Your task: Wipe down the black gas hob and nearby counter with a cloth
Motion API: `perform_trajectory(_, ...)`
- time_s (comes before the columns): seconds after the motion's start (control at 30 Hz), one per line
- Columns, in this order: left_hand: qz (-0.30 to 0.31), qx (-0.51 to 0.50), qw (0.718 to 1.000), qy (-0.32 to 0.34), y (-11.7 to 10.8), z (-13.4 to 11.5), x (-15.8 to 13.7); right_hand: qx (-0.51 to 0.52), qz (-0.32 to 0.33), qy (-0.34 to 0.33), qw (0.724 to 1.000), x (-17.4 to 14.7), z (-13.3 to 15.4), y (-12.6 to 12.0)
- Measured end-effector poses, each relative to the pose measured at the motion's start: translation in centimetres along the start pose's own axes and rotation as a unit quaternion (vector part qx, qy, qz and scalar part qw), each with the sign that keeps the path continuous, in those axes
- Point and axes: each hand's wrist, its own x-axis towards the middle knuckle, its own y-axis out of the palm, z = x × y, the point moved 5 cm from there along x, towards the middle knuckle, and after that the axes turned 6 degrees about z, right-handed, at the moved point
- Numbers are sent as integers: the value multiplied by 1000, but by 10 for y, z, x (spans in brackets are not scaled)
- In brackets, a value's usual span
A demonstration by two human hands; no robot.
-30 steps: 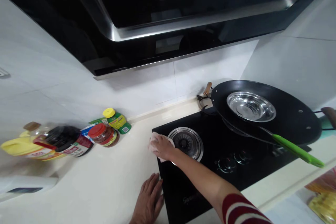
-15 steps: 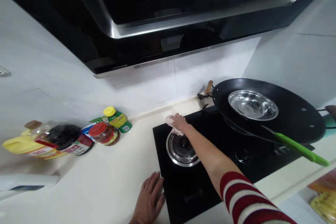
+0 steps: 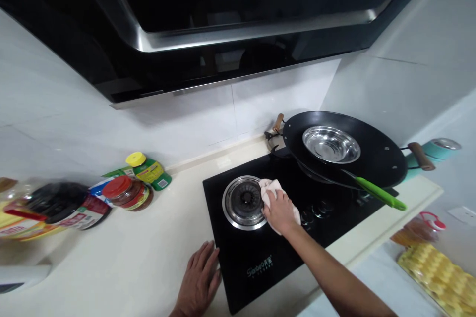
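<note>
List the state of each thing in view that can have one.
Cloth: rumpled, on stovetop
Right hand: over cloth
Left hand: open, on counter
Burner: uncovered, no flame visible
Metal bowl: upright, in wok
Wok: uncovered
Red-lidded jar: closed
Green bottle: capped

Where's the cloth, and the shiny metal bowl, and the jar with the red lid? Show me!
Cloth [image 3: 269,186]: head view, on its uncovered upper part.
Shiny metal bowl [image 3: 330,146]: head view, on its inside.
Jar with the red lid [image 3: 134,195]: head view, on its side.
</note>
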Motion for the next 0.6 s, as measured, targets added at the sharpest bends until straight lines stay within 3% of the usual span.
perform_trajectory(0.17,0,7,1000,5,1,3,1,41,25,-49,998,-68,24,23)
perform_trajectory(0.37,-7,7,1000,9,2,5,1,135,91,-193,968,-118,60,50)
perform_trajectory(0.47,-8,8,1000,9,4,8,0,149,116,-257,948,-116,59,51)
perform_trajectory(0.6,-15,16,1000,14,9,12,-2,142,89,-198,966,-77,26,31)
